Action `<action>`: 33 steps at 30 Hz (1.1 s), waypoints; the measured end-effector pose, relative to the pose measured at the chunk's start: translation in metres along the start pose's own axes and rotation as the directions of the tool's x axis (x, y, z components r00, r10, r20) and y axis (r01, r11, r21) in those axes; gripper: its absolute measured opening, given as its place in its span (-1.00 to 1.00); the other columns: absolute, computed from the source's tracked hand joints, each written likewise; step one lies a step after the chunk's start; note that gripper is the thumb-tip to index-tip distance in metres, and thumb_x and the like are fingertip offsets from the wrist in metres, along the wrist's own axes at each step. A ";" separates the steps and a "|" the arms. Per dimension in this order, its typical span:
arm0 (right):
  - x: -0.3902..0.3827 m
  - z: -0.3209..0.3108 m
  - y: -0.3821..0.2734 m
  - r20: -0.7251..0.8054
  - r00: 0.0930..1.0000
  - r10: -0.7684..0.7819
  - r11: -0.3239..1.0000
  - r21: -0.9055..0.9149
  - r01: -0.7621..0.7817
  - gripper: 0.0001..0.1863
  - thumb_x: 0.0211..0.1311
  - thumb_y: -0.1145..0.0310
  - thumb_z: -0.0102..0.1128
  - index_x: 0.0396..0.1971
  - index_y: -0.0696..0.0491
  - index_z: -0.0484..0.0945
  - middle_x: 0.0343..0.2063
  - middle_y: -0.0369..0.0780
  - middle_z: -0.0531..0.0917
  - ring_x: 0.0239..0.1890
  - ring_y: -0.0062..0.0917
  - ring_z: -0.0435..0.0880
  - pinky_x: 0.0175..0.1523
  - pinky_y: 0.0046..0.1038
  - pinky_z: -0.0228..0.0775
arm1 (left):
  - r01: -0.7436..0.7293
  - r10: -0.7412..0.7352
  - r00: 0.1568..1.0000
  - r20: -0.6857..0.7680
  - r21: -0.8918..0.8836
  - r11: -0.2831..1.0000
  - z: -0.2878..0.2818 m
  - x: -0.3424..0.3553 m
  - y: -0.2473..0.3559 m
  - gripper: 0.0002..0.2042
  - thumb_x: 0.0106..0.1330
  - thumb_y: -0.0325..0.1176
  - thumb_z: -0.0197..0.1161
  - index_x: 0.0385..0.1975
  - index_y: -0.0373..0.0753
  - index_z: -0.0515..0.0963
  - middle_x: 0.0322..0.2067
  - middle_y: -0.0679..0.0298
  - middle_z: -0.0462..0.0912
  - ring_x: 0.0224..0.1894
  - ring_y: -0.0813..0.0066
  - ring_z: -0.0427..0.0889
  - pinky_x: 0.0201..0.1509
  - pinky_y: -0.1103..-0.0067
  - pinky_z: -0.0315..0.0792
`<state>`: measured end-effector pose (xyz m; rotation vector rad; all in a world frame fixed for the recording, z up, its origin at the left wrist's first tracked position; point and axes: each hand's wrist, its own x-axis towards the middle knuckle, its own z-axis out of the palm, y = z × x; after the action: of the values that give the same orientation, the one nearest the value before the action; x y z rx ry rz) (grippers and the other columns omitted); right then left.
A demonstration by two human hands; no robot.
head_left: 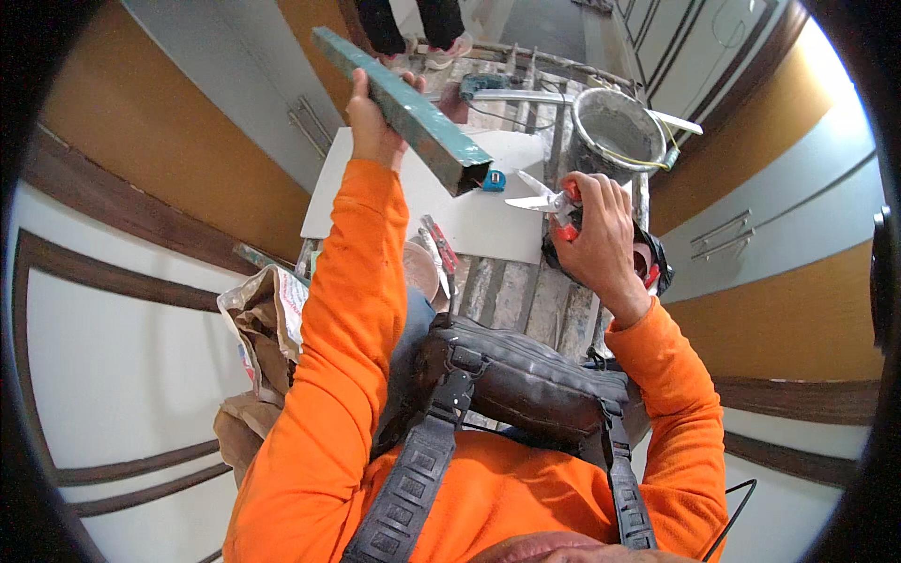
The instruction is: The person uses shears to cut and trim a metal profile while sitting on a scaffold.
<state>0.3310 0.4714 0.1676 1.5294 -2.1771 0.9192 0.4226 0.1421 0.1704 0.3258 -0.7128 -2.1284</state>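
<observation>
My left hand (374, 131) is closed around a long green metal channel (399, 98), raised and tilted over the work platform. The channel's hollow cut end points down and toward the middle. My right hand (603, 236) grips tin snips (537, 202) by their red handles. The snips' blades are spread apart, pointing left toward the channel's near end without touching it. Below lies a white board (497, 227), with a small teal tape measure (494, 180) just beyond the channel's end.
A cement-stained bucket (577, 141) stands at the back right. Behind the board lies a teal power drill (481, 86) with a cord. A red-handled tool (441, 246) rests before me. Paper sacks (258, 324) are at left; a person's legs (383, 28) stand at the far edge.
</observation>
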 end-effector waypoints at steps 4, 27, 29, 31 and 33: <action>0.000 -0.003 0.003 -0.033 0.999 0.000 1.000 0.022 0.001 -0.45 -0.17 0.45 0.35 -0.04 0.04 0.46 -0.23 -0.17 0.52 -0.07 -0.16 0.50 0.14 -0.18 0.29 | 0.013 0.009 0.995 0.098 -0.225 0.974 -0.006 0.006 -0.004 -0.53 0.59 0.02 -0.13 -0.04 -0.39 0.26 -0.25 0.02 0.40 -0.17 0.22 0.52 -0.08 0.36 0.56; 0.007 -0.003 -0.001 -0.137 0.989 -0.061 0.986 -0.162 0.039 -0.55 -0.14 0.43 0.45 -0.15 0.01 0.55 -0.34 -0.25 0.61 -0.24 -0.29 0.61 -0.04 -0.29 0.41 | 0.113 -0.075 0.967 0.242 -0.149 0.982 0.017 -0.002 -0.015 -0.52 0.53 0.15 -0.04 -0.21 -0.26 0.35 -0.33 0.24 0.42 -0.35 0.42 0.48 -0.23 0.47 0.52; 0.006 -0.003 -0.002 -0.095 0.994 -0.059 0.992 -0.121 0.047 -0.57 -0.13 0.42 0.45 -0.17 0.02 0.56 -0.36 -0.24 0.62 -0.29 -0.31 0.64 -0.11 -0.30 0.44 | 0.115 -0.089 0.971 0.224 -0.105 0.988 0.012 0.001 -0.013 -0.52 0.51 0.16 0.01 -0.21 -0.24 0.35 -0.34 0.25 0.43 -0.36 0.43 0.49 -0.25 0.48 0.52; 0.004 -0.004 -0.003 -0.051 0.997 -0.056 0.996 -0.067 0.052 -0.61 -0.13 0.41 0.43 -0.21 0.01 0.54 -0.40 -0.24 0.62 -0.32 -0.31 0.66 -0.15 -0.29 0.45 | 0.057 -0.048 0.982 0.185 -0.043 0.997 0.013 0.003 -0.013 -0.53 0.49 0.16 0.04 -0.21 -0.21 0.36 -0.36 0.26 0.44 -0.37 0.44 0.51 -0.26 0.48 0.53; 0.002 -0.004 -0.005 -0.002 0.999 -0.053 0.999 -0.002 0.053 -0.67 -0.14 0.39 0.38 -0.29 -0.01 0.52 -0.44 -0.25 0.59 -0.34 -0.29 0.66 -0.15 -0.26 0.44 | 0.041 -0.043 0.982 0.183 0.013 0.999 0.016 0.001 -0.014 -0.55 0.49 0.15 0.06 -0.21 -0.20 0.36 -0.38 0.27 0.44 -0.38 0.45 0.52 -0.28 0.49 0.54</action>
<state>0.3342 0.4716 0.1726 1.5770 -2.1242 0.9014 0.4057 0.1536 0.1748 0.1514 -0.8274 -2.2159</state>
